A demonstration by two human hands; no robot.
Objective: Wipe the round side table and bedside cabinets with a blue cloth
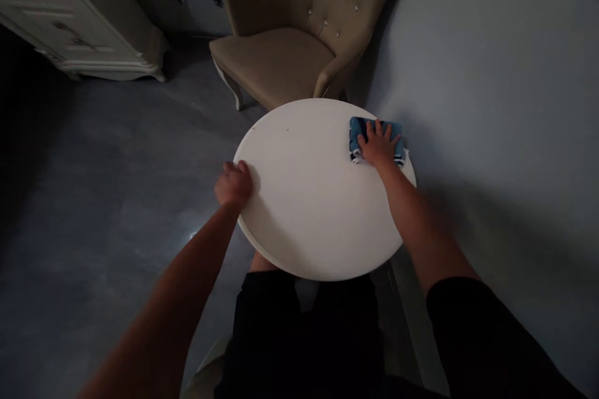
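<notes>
In front of me stands a round white table [322, 193]. At its left edge is my left hand [234, 184], closed around the rim with the fingers curled. My right hand [378, 144] lies flat with spread fingers on top of a folded blue cloth [358, 131]. The cloth has dark and white patterned parts and rests on the table near the far right edge. My palm covers much of its middle.
A tan armchair [276, 65] with a button-tufted back stands just beyond the table. A pale wall [491, 75] runs close along the right. At the far left is a white cabinet [93, 25] on the grey floor [116, 199].
</notes>
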